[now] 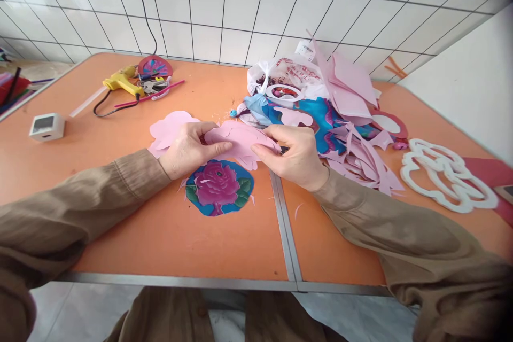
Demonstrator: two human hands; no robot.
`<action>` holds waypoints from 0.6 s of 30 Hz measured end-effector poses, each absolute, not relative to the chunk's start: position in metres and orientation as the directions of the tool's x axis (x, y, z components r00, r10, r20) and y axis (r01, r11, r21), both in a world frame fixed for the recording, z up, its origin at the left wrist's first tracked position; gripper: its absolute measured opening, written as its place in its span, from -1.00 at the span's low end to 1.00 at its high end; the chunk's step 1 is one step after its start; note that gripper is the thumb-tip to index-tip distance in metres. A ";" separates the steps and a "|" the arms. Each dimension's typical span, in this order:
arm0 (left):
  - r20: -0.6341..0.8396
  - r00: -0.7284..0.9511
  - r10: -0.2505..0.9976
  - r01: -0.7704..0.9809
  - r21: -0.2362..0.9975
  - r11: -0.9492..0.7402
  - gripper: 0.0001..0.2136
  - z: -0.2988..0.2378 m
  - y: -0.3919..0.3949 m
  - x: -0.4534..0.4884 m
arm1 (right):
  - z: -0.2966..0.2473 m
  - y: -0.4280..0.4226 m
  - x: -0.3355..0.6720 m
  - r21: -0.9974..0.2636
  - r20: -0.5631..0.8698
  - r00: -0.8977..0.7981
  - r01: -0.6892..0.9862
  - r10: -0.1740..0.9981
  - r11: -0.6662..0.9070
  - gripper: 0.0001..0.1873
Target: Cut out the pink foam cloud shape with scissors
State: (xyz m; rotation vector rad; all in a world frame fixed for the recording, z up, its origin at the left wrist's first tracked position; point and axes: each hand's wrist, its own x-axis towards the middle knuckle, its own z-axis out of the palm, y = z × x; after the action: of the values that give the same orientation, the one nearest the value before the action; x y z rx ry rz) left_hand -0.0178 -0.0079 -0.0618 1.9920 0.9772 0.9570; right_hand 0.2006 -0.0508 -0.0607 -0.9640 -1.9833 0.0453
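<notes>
left fingers and right fingers pinch the pink petal cutouts between them; probably light, bendy, easily creased; I'd hold opposite edges gently

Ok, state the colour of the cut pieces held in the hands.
Cut pieces: pink, best in the head view.

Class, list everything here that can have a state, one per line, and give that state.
Pink pieces: curved, held between both hands
Left hand: closed on their left end
Right hand: pinching their right end
Glue gun: lying down, unheld; power unclear
Rose cutout: lying face up
Pink scraps: loosely heaped
Plastic bag: crumpled
White frame: lying flat, unheld
White device: standing, dark panel showing
</notes>
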 end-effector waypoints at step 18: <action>0.073 0.492 0.867 0.142 0.976 -0.163 -0.46 -0.057 -0.008 -0.024 | -0.057 -0.040 0.208 -0.784 0.482 -0.002 0.446 0.876 0.432 -0.69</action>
State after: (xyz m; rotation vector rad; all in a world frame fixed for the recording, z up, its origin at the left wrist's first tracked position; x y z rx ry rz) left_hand -0.0237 -0.0075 -0.0569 1.6273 0.8836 0.8156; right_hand 0.2075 -0.0395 -0.0570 -1.1779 -1.6268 0.5085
